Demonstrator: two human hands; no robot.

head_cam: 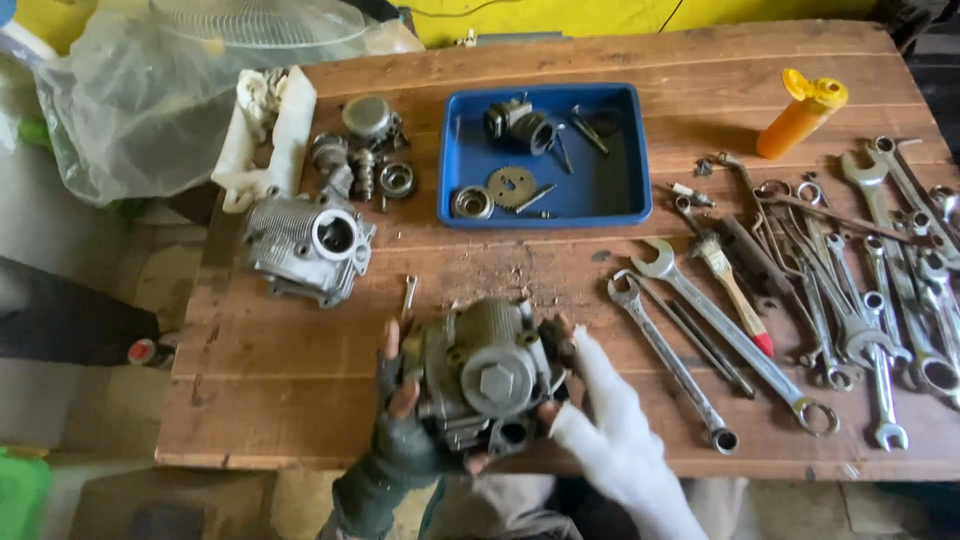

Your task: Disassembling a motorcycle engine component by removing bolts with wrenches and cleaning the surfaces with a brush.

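Both hands hold a grey metal engine part over the near edge of the wooden table. The left hand, in a dark fingerless glove, cups the part from its left side, with bare fingertips showing along the metal. The right hand, in a white glove or wrap, presses against the part's right side; both hands are closed around it, and it sits between them with a round cap and a hex bolt head facing up.

Behind it, to the left, a finned metal engine block with a round opening lies on the table. Small round metal parts are gathered just beyond that block, next to a white cloth draped over the table's left edge.

A blue rectangular plastic tray sits at the middle of the far side, holding a dark cylindrical piece, a small toothed gear, a ring and a few thin tools.

On the far right stands a tilted orange bottle with a yellow cap; no label can be made out on it. Many wrenches lie spread across the right side, with a small wooden-handled brush among them. A small wrench lies alone near the middle. A crumpled clear plastic bag sits beyond the table's far left corner.
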